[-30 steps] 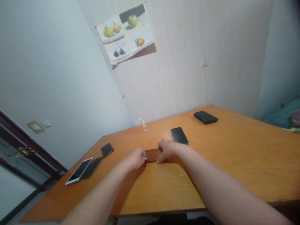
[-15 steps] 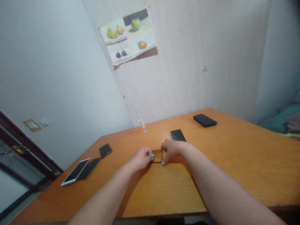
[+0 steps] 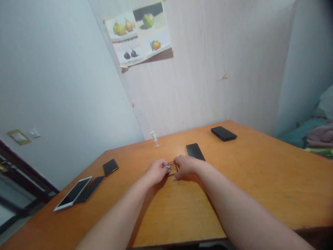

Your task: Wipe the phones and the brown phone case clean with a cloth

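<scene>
Near the middle of the table, my left hand (image 3: 156, 171) is closed, pinching a small greyish-white crumpled piece (image 3: 167, 168) that looks like cloth or tissue. This piece lies at the left side of a thin brown rectangular frame (image 3: 171, 163), whose centre looks open or see-through. Fingers and thumb of my right hand (image 3: 185, 166) grip the frame's right end from opposite sides. The frame's left end is hidden behind my left hand. Just beyond my right hand lies a flat black device (image 3: 195, 151), partly covered by the hand.
On the orange wooden table (image 3: 249, 180), a white-framed tablet (image 3: 73, 193), a dark slab (image 3: 91, 189) and a small black slab (image 3: 110, 167) lie left. A clear pump bottle (image 3: 155, 139) stands at the back. A thick black case (image 3: 223, 133) lies back right.
The view has turned slightly, so most things sit further left. The frame looks a little more tilted between my hands. Both hands keep their hold.
</scene>
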A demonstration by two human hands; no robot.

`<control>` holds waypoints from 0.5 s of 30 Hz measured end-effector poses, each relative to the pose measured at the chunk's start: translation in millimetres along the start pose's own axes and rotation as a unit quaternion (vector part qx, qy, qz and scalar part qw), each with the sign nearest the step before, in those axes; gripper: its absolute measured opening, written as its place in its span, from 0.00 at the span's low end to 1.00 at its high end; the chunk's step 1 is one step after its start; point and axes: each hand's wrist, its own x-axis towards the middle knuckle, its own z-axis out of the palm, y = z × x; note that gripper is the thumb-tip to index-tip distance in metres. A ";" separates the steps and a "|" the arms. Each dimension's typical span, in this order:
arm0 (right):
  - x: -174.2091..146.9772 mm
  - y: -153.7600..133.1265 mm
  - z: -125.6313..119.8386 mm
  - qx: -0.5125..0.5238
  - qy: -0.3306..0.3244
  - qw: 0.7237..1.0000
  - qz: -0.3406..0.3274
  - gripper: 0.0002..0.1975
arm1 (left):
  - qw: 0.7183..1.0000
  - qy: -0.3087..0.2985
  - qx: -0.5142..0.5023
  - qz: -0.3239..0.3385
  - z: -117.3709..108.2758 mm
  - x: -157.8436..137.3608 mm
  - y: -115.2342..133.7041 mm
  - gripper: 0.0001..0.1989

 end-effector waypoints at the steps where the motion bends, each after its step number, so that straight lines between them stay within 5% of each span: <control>1: 1.4 1.3 0.6 -0.001 0.004 1.000 0.002 0.34 | 1.000 -0.001 -0.005 0.000 -0.8 1.5 0.0 0.02; 15: 2.9 2.3 4.0 0.030 0.005 1.000 -0.008 0.31 | 0.994 0.010 0.029 0.107 11.7 1.9 22.1 0.05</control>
